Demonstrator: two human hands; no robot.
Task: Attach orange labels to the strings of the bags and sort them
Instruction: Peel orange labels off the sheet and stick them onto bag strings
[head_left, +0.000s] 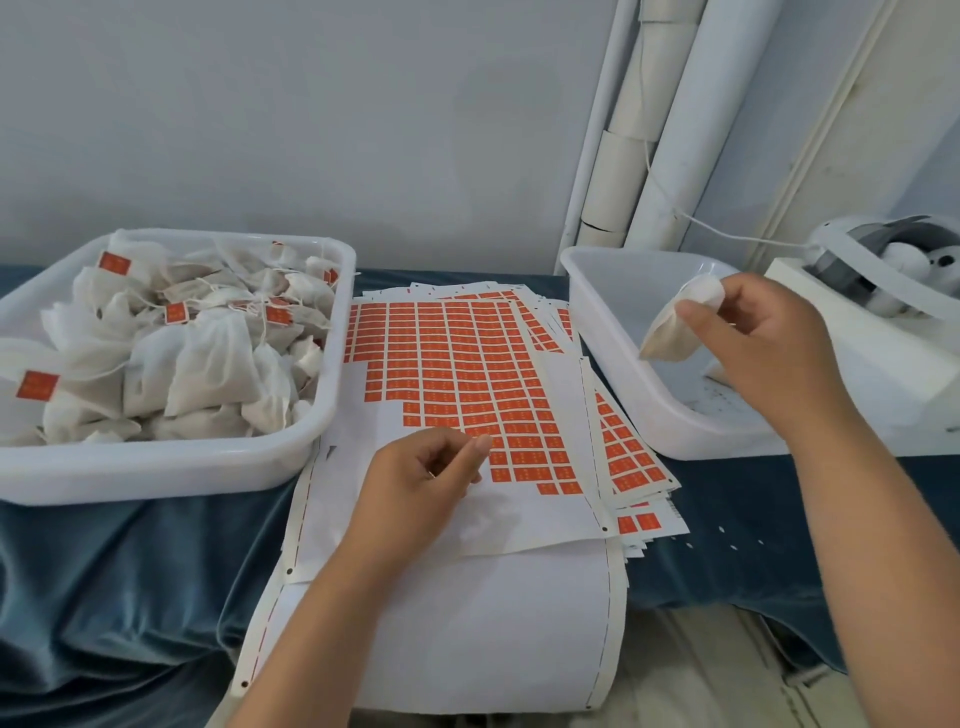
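A sheet of orange labels (457, 374) lies in the middle of the table on a stack of backing paper. My left hand (421, 478) rests on the sheet's lower edge, thumb and forefinger together at a label; whether it pinches one I cannot tell. My right hand (763, 338) holds a small white cloth bag (675, 327) above the white tray on the right (613, 332). The white tray on the left (208, 462) is heaped with white bags (208, 364), several with orange labels on their strings.
A blue cloth (104, 571) covers the table. White pipes (654, 119) rise against the wall behind the right tray. A white device with a grey ring (872, 270) stands at the far right. Backing paper (441, 623) hangs over the table's front edge.
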